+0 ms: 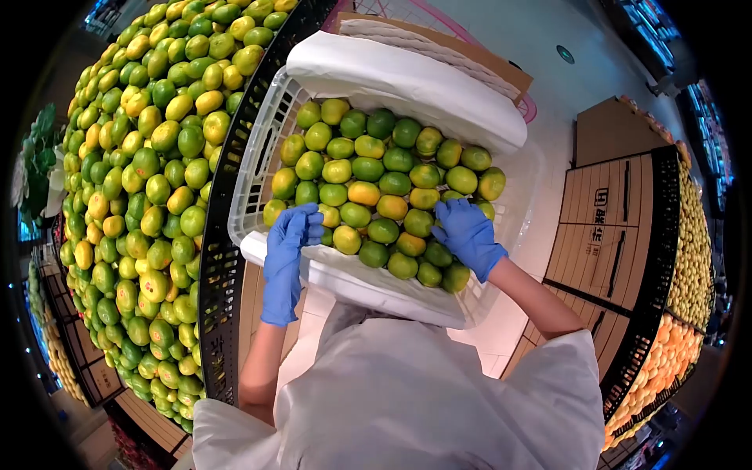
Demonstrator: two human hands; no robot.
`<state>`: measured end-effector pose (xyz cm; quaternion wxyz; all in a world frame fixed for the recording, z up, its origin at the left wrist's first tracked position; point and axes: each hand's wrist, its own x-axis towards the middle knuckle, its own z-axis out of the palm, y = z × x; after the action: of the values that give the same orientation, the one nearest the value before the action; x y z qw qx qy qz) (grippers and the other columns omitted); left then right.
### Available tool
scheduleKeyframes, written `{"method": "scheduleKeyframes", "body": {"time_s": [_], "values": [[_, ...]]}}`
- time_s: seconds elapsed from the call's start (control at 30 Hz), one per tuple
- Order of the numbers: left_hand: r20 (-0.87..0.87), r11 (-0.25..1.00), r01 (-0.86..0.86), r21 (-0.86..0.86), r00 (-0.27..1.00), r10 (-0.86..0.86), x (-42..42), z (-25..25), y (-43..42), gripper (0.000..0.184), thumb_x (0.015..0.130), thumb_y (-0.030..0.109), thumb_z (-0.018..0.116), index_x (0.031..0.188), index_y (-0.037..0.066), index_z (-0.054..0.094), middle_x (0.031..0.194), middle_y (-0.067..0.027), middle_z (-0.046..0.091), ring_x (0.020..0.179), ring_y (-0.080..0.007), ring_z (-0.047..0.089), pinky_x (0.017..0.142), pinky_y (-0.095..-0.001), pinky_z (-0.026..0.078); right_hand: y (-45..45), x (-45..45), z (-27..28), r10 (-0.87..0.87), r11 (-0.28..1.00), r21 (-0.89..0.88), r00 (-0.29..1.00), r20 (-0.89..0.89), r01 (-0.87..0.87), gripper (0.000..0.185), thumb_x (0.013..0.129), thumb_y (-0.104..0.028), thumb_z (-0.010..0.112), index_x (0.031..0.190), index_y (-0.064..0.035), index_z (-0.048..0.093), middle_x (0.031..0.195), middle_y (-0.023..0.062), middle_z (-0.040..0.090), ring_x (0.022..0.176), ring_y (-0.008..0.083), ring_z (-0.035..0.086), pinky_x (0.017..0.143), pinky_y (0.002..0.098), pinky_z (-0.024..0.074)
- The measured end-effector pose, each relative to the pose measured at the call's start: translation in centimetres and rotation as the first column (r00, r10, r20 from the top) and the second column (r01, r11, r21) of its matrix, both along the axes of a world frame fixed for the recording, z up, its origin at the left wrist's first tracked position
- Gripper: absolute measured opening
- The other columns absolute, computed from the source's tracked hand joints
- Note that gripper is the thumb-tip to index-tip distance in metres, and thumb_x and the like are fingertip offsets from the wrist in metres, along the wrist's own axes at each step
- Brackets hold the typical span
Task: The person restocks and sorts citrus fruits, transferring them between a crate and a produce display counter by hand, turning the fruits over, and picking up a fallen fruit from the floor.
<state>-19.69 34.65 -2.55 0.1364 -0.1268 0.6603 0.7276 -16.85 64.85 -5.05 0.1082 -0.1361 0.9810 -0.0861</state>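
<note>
A white plastic crate [249, 184] in front of me holds rows of green and yellow mandarins [364, 192]. My left hand [288, 254], in a blue glove, is at the crate's near left side. Its fingers are bent and pressed together beside the mandarins; whatever they hold is hidden. Over the mandarins at the right side is my right hand [472, 237], also gloved in blue. Its fingers curl downward against the fruit, and the palm hides what lies beneath. White liner paper [407, 82] covers the crate's far edge, with more folded along the near edge.
To the left rises a large heap of mandarins [149, 196] behind a black slatted rail [223, 227]. Cardboard [439, 48] and a pink cart frame [439, 17] show beyond the crate. On the right stands a wood-panelled display [595, 235] with yellow and orange fruit [662, 356].
</note>
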Motion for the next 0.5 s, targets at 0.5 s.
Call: {"method": "scheduleKeyframes", "body": {"time_s": [0.5], "values": [[0.077, 0.977, -0.181, 0.116, 0.982, 0.173, 4.0, 0.8, -2.2, 0.029, 0.097, 0.023, 0.045, 0.111, 0.001, 0.058, 0.097, -0.0062, 0.064, 0.080, -0.0104, 0.058, 0.073, -0.0243, 0.047, -11.7, -17.5, -2.8, 0.130, 0.934, -0.223, 0.847, -0.515, -0.279, 0.029, 0.081, -0.020, 0.057, 0.104, -0.0052, 0.050, 0.099, 0.0137, 0.053, 0.096, 0.0304, 0.052, 0.080, 0.0402, 0.0443]]}}
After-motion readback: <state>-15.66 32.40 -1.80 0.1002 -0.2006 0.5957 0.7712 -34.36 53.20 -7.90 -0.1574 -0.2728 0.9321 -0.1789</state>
